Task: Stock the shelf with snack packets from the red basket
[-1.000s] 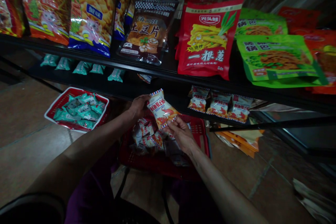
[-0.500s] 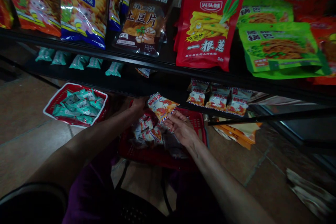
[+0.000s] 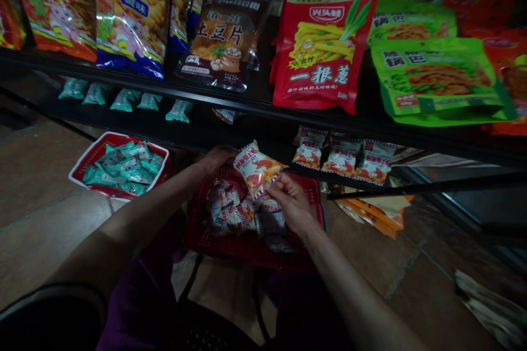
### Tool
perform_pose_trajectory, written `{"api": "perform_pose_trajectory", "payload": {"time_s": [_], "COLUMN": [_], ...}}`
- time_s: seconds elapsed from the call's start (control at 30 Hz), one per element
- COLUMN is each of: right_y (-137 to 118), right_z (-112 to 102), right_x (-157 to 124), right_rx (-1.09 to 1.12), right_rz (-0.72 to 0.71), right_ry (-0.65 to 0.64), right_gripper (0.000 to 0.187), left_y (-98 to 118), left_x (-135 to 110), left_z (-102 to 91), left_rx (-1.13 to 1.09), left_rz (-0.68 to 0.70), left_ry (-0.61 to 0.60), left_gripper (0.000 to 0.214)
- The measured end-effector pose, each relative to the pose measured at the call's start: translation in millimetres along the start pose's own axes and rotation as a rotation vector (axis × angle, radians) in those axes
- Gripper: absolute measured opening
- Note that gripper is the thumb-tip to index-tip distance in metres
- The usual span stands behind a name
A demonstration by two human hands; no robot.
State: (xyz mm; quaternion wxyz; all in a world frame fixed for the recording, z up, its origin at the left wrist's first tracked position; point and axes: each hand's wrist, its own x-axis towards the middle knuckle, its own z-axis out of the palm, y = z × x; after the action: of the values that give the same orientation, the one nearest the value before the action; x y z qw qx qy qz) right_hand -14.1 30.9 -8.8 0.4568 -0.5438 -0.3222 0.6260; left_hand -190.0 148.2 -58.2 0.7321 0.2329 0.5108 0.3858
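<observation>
A small white and orange snack packet is held up above a red basket on my lap. My right hand pinches the packet's lower edge. My left hand grips its far left side, fingers curled. The basket holds several more packets of the same kind. Three matching packets stand in a row on the low shelf just right of my hands.
A second red basket with several teal packets sits on the tiled floor at left. More teal packets line the low shelf. Large snack bags fill the upper shelf. Orange packaging lies on the floor at right.
The packet dipped toward the basket half a second ago and is now lifted again, tilted toward the low shelf. Both hands stayed on it.
</observation>
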Motion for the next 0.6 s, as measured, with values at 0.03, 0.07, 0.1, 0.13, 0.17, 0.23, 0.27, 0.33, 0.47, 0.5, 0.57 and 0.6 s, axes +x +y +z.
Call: {"api": "perform_pose_trajectory", "payload": {"time_s": [0.03, 0.07, 0.1, 0.13, 0.17, 0.23, 0.27, 0.33, 0.47, 0.5, 0.57, 0.6], "right_y": [-0.6, -1.0, -1.1, -1.1, -1.0, -0.9, -0.9, -1.4, -3.4, -3.8, -4.4, -4.3], "right_z": [-2.0, -3.6, -4.8, -5.5, -5.7, -5.3, -4.9, -4.1, -2.3, -1.8, -1.1, -1.1], "right_x": [-0.3, -0.7, -0.9, -1.2, -1.4, -1.7, -1.9, -2.1, -0.8, 0.2, 2.6, 4.0], "right_rx": [-0.06, -0.119, -0.177, -0.227, -0.267, -0.305, -0.307, -0.306, -0.282, -0.259, -0.211, -0.191], "right_rz": [-0.027, -0.047, -0.061, -0.071, -0.079, -0.079, -0.073, -0.068, -0.119, -0.132, -0.128, -0.113], "right_ry": [-0.019, -0.042, -0.066, -0.086, -0.098, -0.1, -0.101, -0.087, 0.049, 0.099, 0.178, 0.202], "right_gripper": [0.026, 0.025, 0.026, 0.027, 0.028, 0.029, 0.029, 0.03, 0.03, 0.03, 0.033, 0.035], "left_y": [7.0, 13.5, 19.1, 23.7, 26.9, 29.5, 29.2, 26.5, 20.0, 19.1, 18.1, 17.8], "left_x": [-2.1, -4.1, -5.9, -7.5, -8.7, -9.4, -9.1, -7.5, -5.9, -6.3, -7.6, -8.3], "left_z": [-0.9, -1.4, -1.4, -1.0, -0.3, 1.3, 1.9, 2.5, 2.7, 3.2, 4.7, 5.8], "left_rx": [0.024, 0.047, 0.065, 0.076, 0.081, 0.074, 0.062, 0.027, 0.036, 0.06, 0.101, 0.115], "left_rz": [-0.019, -0.036, -0.046, -0.051, -0.057, -0.076, -0.088, -0.087, 0.018, 0.048, 0.111, 0.137], "left_ry": [-0.038, -0.084, -0.128, -0.165, -0.195, -0.222, -0.223, -0.205, -0.155, -0.156, -0.147, -0.131], "left_gripper": [0.012, 0.013, 0.013, 0.014, 0.015, 0.014, 0.013, 0.01, 0.013, 0.013, 0.012, 0.012]}}
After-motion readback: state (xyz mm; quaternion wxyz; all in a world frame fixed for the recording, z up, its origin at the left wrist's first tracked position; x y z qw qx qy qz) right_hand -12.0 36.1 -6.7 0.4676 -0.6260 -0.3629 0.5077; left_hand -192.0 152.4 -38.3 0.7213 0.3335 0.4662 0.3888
